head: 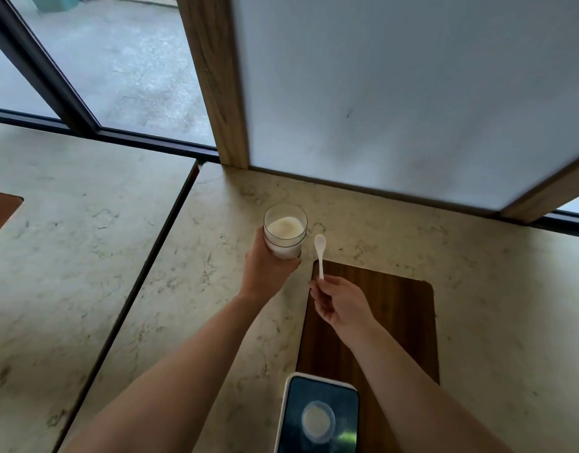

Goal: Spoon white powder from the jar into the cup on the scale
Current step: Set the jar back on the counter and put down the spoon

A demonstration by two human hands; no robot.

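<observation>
Head cam view: a big pale stone counter (396,223) is seen, smooth, w/ thin grey veins. A dark wood board (379,305) w/ round corners is set flat into it, near the front.

At the bottom edge a flat scale (321,416) is seen, white rim, dark shiny top. A small round cup (317,420) is seen on it from above, w/ a white look inside; how full cannot be told. The scale is kept close to the body, prob. so powder can be dropped in w/out a long reach.

The jar (285,232) is clear glass, round, open on top, well apart from the scale. White powder (285,227) is heaped inside, soft and fine. The jar is wrapped low down by the left hand (265,269), fingers closed round it, prob. to keep it steady for a scoop.

A small white spoon (320,253), smooth like plastic, is pinched at the handle end by the right hand (340,308), fingertips closed on it. The bowl is held just beside the jar, not yet inside, and looks empty.
</observation>
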